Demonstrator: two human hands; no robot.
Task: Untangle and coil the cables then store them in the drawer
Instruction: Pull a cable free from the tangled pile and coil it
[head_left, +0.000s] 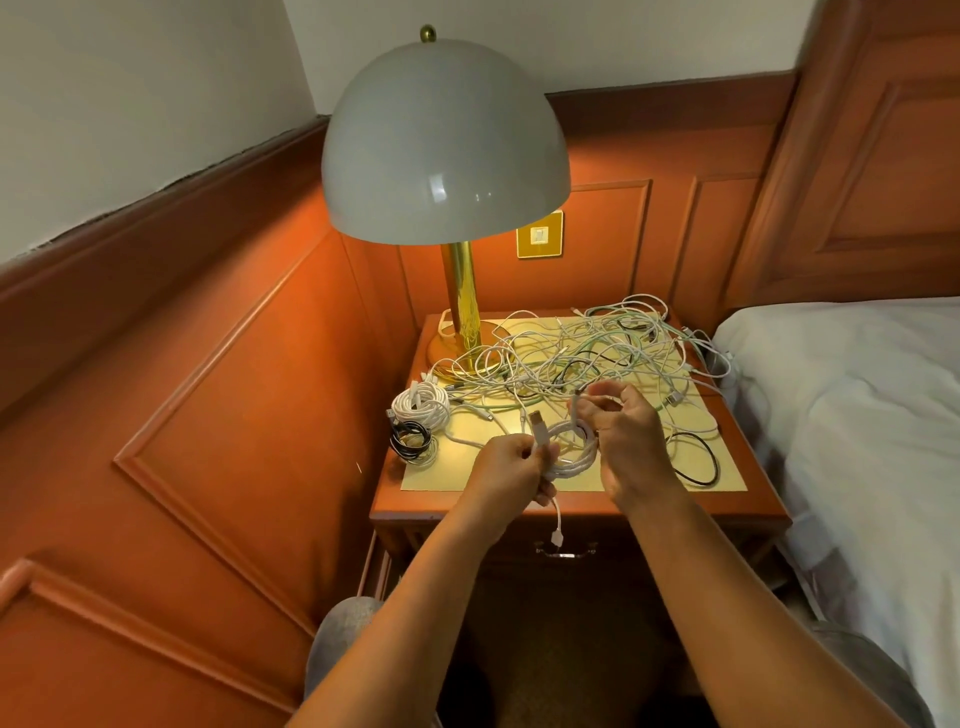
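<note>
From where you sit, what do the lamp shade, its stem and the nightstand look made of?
Lamp shade: smooth, glossy pale grey, likely painted metal or plastic; it shows soft highlights. Stem: polished brass-coloured metal with bright streaked reflections. Nightstand: reddish varnished wood, matching the wall panelling.

Both forearms bare, reaching forward, hands close together. Left hand (511, 465) is curled, fingers gripping a white cable coil (571, 449) just right of it. Right hand (626, 431) sits slightly higher, back toward camera, fingertips pinching that cable's strand.
</note>
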